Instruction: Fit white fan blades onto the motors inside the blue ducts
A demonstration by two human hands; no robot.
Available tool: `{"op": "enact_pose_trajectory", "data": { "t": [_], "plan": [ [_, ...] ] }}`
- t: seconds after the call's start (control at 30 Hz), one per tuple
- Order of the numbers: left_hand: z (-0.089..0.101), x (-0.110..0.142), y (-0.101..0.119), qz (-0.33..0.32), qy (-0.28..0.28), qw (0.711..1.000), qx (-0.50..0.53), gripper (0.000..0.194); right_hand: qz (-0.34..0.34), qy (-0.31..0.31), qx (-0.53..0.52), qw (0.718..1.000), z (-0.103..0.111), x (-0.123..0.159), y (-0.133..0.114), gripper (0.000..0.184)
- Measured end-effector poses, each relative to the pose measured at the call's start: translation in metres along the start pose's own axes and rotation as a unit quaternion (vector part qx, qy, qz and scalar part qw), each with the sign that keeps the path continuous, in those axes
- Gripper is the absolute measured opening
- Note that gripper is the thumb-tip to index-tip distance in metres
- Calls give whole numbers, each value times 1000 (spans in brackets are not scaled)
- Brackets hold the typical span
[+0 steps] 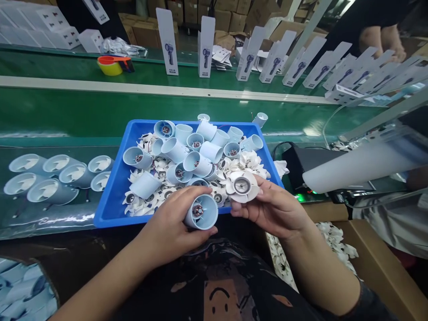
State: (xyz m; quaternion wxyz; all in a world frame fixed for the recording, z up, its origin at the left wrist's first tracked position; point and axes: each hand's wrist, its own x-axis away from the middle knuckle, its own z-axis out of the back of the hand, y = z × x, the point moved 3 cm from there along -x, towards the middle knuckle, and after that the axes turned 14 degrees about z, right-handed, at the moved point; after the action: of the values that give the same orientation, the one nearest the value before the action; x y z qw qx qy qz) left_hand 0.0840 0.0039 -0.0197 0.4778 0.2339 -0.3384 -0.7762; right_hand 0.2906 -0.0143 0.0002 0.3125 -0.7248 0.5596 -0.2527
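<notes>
My left hand (177,218) is wrapped round a light blue fan housing (211,213), a short tube whose open end faces me with a copper-wound motor inside. In my right hand (272,203) a white fan impeller (241,186) is pinched at its edge, its round hub turned towards me. The two parts are close together but apart, just over the near rim of a blue tray (112,196). Inside the tray several more blue housings (175,150) lie on a heap of white impellers (250,162).
Several housings with impellers inside (53,189) stand left of the tray. Upright printed boxes (206,47) line the shelf behind, near a yellow-orange tape roll (110,67). A black device (301,165) and white cylinder (361,160) are at right. A carton (374,267) holds impellers. Another person's hands (381,42) show top right.
</notes>
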Motion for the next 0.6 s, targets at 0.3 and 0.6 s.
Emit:
{"op": "enact_pose_trajectory", "data": {
  "t": [0.3, 0.6],
  "plan": [
    [7, -3, -12, 48, 11, 999, -2, 49, 56, 62, 39, 996, 28, 16, -12, 22],
    [7, -9, -20, 45, 21, 999, 15, 48, 206, 78, 132, 966, 26, 26, -58, 31]
  ]
}}
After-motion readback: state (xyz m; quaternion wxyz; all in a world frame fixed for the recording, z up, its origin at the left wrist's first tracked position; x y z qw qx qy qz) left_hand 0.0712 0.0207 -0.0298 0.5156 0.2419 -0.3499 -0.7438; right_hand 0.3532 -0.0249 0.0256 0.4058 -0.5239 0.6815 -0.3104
